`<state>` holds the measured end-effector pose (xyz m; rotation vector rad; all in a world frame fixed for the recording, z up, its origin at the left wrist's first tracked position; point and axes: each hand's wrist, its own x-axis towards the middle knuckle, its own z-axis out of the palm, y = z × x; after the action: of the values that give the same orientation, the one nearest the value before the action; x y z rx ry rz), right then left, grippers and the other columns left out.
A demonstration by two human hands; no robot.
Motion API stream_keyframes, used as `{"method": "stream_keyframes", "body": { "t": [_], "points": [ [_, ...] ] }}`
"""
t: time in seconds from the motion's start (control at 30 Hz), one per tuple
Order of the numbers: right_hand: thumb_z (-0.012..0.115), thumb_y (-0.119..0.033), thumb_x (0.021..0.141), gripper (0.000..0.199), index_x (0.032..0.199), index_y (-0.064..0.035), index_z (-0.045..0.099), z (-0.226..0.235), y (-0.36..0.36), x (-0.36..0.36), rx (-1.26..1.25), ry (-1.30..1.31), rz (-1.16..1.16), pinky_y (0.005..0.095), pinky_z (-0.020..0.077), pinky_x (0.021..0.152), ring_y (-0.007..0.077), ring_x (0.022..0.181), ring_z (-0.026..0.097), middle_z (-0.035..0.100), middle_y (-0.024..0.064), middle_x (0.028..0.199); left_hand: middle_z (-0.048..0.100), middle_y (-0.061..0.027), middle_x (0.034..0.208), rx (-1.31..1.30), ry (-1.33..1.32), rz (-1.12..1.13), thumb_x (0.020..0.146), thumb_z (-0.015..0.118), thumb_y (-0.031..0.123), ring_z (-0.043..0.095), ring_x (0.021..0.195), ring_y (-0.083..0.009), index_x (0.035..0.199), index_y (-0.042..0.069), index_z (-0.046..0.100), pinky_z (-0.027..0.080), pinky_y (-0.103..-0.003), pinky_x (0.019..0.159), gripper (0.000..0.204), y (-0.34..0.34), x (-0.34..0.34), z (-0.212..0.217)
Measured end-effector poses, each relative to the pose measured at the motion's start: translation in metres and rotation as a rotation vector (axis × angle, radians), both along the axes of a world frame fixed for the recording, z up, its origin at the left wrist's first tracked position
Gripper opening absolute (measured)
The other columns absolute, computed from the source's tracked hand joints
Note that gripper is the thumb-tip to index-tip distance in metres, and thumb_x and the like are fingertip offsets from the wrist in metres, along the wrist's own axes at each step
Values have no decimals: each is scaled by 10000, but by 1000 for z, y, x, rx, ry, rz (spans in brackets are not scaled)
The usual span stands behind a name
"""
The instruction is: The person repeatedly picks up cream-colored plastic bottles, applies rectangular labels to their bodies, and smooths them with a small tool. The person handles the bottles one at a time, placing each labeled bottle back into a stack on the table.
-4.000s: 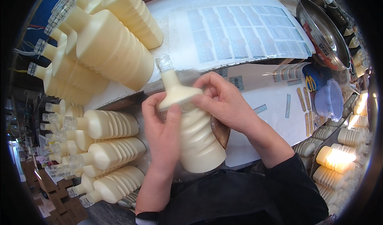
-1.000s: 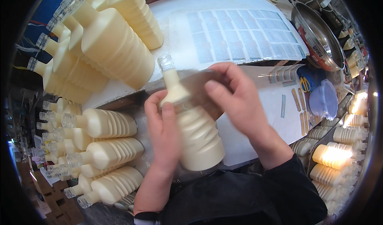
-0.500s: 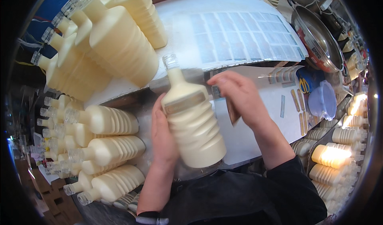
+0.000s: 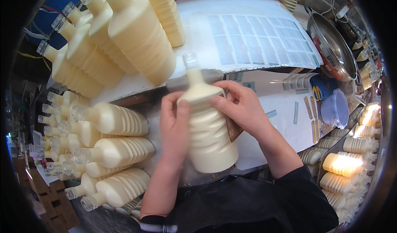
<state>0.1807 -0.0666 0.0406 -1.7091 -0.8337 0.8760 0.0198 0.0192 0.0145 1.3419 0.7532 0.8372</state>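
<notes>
A cream-coloured plastic bottle (image 4: 211,134) with a clear threaded neck and wavy ribs leans upright in front of me. My left hand (image 4: 173,121) grips its left shoulder, thumb on the front. At the right shoulder, my right hand (image 4: 237,105) presses thumb and fingers on the end of a thin greyish label strip (image 4: 209,96) lying across the bottle. A brown flat piece (image 4: 234,130), like a scraper, sticks out below the right palm, its upper part hidden by the hand.
Many similar bottles (image 4: 140,34) stand at the far left and lie stacked at the left and right. Label sheets (image 4: 260,39) cover the white board. Small strips (image 4: 295,113), yellow-handled scissors (image 4: 316,93), a lilac tub (image 4: 334,109) and a metal pan (image 4: 333,43) are at the right.
My right hand has come in from the right and now touches the bottle's shoulder. My left thumb has moved up to the front. The bottle stands straighter.
</notes>
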Motion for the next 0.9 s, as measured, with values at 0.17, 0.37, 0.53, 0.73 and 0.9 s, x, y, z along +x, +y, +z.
{"method": "stream_keyframes", "body": {
  "t": [0.17,0.37,0.53,0.73,0.9],
  "points": [
    [749,-249,909,425,1228,20,663,-1,0,0,3,-35,3,214,397,611,21,679,489,555,-55,724,611,-65,1128,11,-18,1,1087,549,265,563,1033,-114,1202,20,538,475,-284,933,271,4,-1,-4],
    [748,-269,918,400,1191,12,668,-2,0,0,14,-71,10,220,397,611,23,680,490,553,-54,726,611,-70,1116,32,-17,6,1091,526,247,558,1030,-116,1184,15,547,472,-289,936,250,6,-1,-6],
    [756,-344,903,408,1107,-1,673,-6,5,4,21,-61,-17,250,396,586,44,643,493,537,-36,670,602,-71,1118,-42,18,6,1098,482,249,550,1032,-118,1192,18,538,471,-298,942,255,6,-3,-9],
    [771,-384,873,429,1039,-3,664,8,9,-1,-99,-261,-19,267,383,557,59,592,481,511,-17,612,586,-76,1151,-45,12,-19,1102,466,258,549,1035,-128,1228,28,509,468,-296,944,266,3,2,0],
    [768,-387,878,429,1037,-3,658,8,9,-4,-96,-227,-39,272,368,547,59,577,460,499,-26,607,592,-90,1212,-209,-130,-70,1111,435,268,552,1084,-143,1285,30,505,461,-310,978,303,11,-7,-19]
  ]
}}
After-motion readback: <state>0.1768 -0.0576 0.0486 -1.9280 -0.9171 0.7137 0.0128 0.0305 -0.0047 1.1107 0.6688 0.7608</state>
